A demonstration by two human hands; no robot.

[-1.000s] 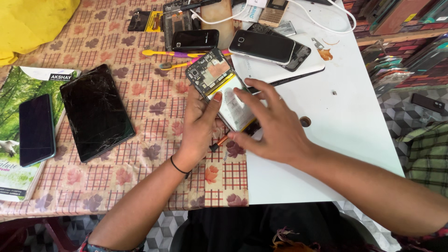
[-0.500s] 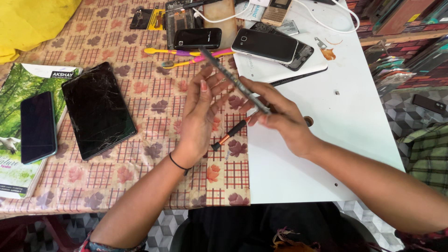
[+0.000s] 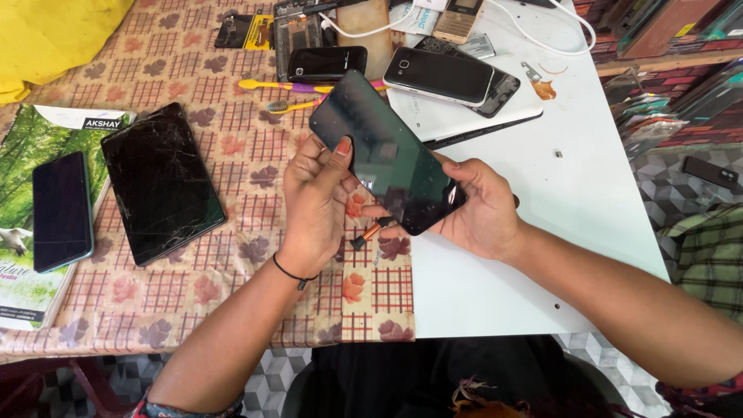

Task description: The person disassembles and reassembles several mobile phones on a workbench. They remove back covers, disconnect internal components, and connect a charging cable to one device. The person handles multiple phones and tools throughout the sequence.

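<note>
A: Holding one black smartphone in both hands, screen up, tilted, above the edge where the patterned cloth meets the white tabletop.

B: Grip?

A: Left hand has its thumb pressed on the phone's left edge, fingers curled behind. Right hand cups the lower end from beneath, thumb on the right edge. Small brush with an orange handle is pinched under the right-hand fingers.

B: Surroundings?

A: Cracked tablet and a dark phone lie on the left, well apart. Two toothbrushes and more phones lie behind.
</note>
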